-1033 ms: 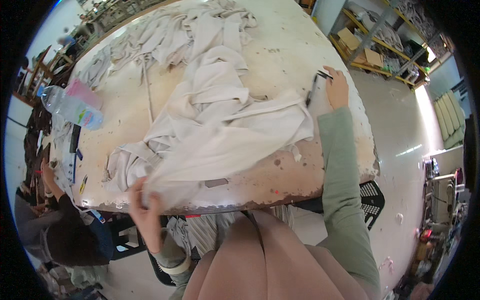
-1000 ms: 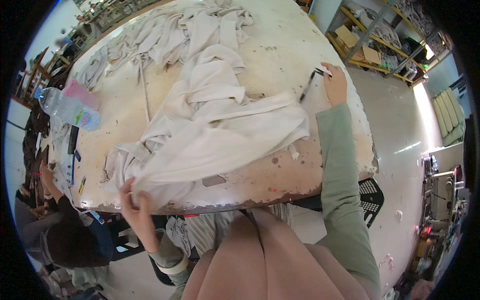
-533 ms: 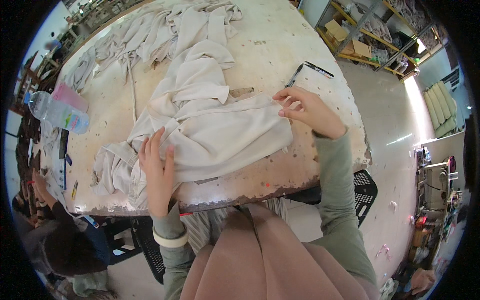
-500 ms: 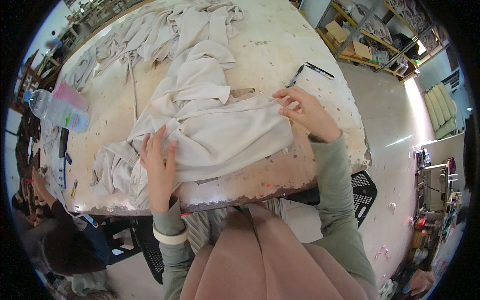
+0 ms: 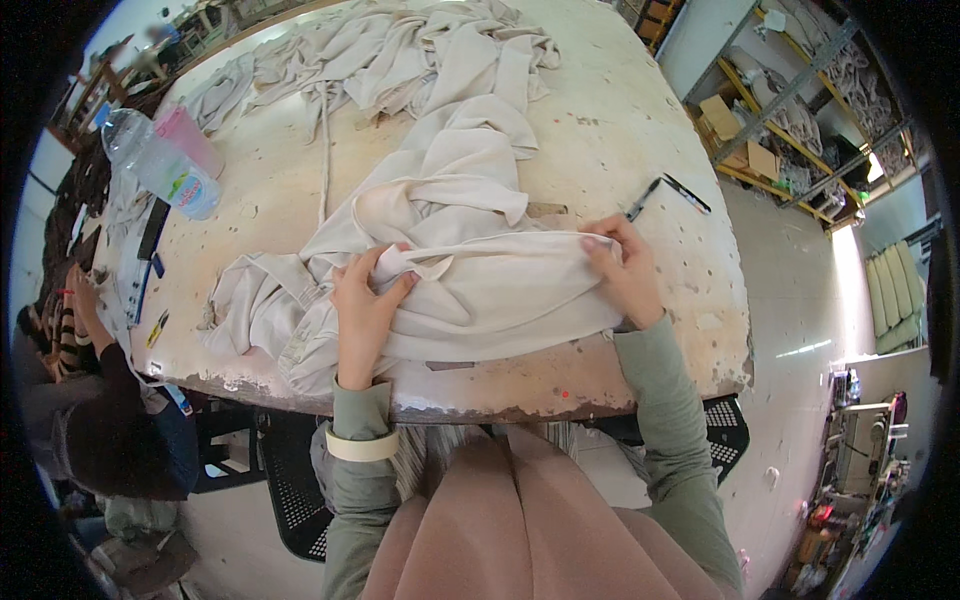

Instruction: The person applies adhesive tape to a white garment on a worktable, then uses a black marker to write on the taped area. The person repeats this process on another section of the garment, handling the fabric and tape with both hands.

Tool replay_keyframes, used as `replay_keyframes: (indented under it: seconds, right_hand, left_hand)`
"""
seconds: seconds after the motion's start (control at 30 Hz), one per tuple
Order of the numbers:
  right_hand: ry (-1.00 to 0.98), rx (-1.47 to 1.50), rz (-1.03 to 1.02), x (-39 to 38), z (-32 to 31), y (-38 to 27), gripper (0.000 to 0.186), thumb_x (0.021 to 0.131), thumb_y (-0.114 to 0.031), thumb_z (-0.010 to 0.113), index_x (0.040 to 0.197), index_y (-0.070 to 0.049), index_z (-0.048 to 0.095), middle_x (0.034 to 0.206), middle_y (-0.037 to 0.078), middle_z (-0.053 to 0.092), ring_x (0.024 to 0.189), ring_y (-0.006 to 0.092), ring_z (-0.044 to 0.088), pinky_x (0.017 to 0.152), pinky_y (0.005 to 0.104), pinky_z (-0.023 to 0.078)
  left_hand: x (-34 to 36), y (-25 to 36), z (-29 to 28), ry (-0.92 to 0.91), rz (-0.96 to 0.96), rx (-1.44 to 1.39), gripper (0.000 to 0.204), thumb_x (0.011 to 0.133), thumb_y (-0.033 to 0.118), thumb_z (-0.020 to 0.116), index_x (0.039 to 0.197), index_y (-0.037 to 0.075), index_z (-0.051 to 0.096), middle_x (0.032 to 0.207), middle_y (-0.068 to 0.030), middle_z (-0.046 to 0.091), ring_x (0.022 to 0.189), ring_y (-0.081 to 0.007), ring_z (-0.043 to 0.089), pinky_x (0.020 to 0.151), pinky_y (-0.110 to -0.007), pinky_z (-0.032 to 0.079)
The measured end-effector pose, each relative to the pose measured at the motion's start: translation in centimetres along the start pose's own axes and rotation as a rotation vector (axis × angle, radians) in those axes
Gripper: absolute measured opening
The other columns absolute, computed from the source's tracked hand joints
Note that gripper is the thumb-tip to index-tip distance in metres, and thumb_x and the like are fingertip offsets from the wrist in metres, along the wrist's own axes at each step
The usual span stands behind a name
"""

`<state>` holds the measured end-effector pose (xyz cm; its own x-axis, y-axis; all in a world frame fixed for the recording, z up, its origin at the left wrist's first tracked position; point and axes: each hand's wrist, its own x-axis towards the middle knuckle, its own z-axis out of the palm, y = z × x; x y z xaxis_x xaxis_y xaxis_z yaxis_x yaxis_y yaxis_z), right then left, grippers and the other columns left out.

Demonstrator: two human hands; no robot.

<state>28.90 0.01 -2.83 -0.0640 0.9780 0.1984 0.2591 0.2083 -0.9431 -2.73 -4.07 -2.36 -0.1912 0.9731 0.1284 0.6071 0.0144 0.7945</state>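
Observation:
A cream cloth garment [image 5: 500,300] lies bunched and folded near the table's front edge. My left hand [image 5: 365,305] is at its left part, fingers bent around a raised fold of the fabric and thumb lying on the cloth. At the garment's right end my right hand [image 5: 630,270] pinches the upper edge between thumb and fingers. That edge runs nearly straight between my two hands. To the left of my left hand, a crumpled gathered part [image 5: 265,300] of the cloth lies loose.
More cream garments [image 5: 420,60] are heaped at the back of the worn table [image 5: 680,300]. Pens [image 5: 685,193] lie at the right. At the left stand a plastic bottle [image 5: 165,165] and a pink cup [image 5: 190,140], with a yellow cutter [image 5: 157,328] nearer. Another person [image 5: 120,430] sits at the left.
My left hand has gone from lying on the cloth to gripping a fold near its upper edge. My right hand keeps its pinch, and the edge is straighter. The view has shifted.

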Motion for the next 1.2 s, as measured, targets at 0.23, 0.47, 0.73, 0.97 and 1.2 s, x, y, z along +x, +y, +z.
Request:
replay_keyframes:
  seconds: [0.23, 0.47, 0.73, 0.97, 1.2]
  right_hand:
    - [-0.333, 0.144, 0.185, -0.7, -2.6, -2.1, 0.016, 0.078, -0.015, 0.075, 0.086, -0.003, 0.065, 0.084, -0.002, 0.061, 0.078, 0.0061, 0.052, 0.068, 0.0217, 0.041]
    - [-0.351, -0.433, -0.300, -0.8, -1.1, -3.9, 0.023, 0.071, -0.020, 0.080, 0.087, -0.009, 0.067, 0.089, 0.003, 0.064, 0.096, 0.0189, 0.058, 0.095, 0.0377, 0.037]
    - [-0.261, -0.611, -0.478, -0.7, -3.1, -6.6, 0.019, 0.070, -0.010, 0.076, 0.080, -0.009, 0.061, 0.086, 0.002, 0.063, 0.099, 0.0193, 0.061, 0.101, 0.0424, 0.034]
    - [-0.237, 0.288, 0.028, 2.6, 1.0, -2.2, 0.059, 0.074, -0.010, 0.071, 0.126, -0.003, 0.044, 0.120, 0.014, 0.056, 0.108, 0.0228, 0.058, 0.101, 0.0393, 0.038]
    - [-0.791, -0.037, -0.432, -2.7, 10.1, -2.9, 0.131, 0.059, -0.018, 0.084, 0.149, -0.002, -0.010, 0.151, 0.023, 0.019, 0.142, 0.0333, 0.017, 0.115, 0.0372, 0.018]
  left_hand:
    - [-2.7, 0.7, -5.6, 0.021, -0.067, -0.762, 0.022, 0.079, 0.003, 0.066, 0.101, 0.002, 0.065, 0.088, 0.0011, 0.060, 0.081, -0.0067, 0.052, 0.075, -0.022, 0.040]
    - [-5.0, -5.3, -14.6, 0.360, -0.061, -1.091, 0.041, 0.085, 0.011, 0.061, 0.124, -0.001, 0.053, 0.114, -0.0122, 0.060, 0.109, -0.0219, 0.057, 0.099, -0.038, 0.041]
    - [-5.3, -11.8, -25.1, -0.099, 0.517, -1.480, 0.042, 0.099, 0.023, 0.046, 0.136, 0.002, 0.045, 0.140, -0.0149, 0.046, 0.130, -0.0273, 0.043, 0.112, -0.046, 0.029]
    - [-0.5, -11.1, -10.7, 0.038, -0.033, 0.036, 0.066, 0.084, 0.034, 0.068, 0.137, 0.004, 0.043, 0.132, -0.0155, 0.054, 0.117, -0.0283, 0.053, 0.099, -0.040, 0.039]
    - [-7.3, 1.7, -4.3, -0.592, 0.439, -0.017, 0.058, 0.066, 0.034, 0.082, 0.110, 0.002, 0.062, 0.102, -0.0162, 0.064, 0.101, -0.0324, 0.058, 0.092, -0.044, 0.041]
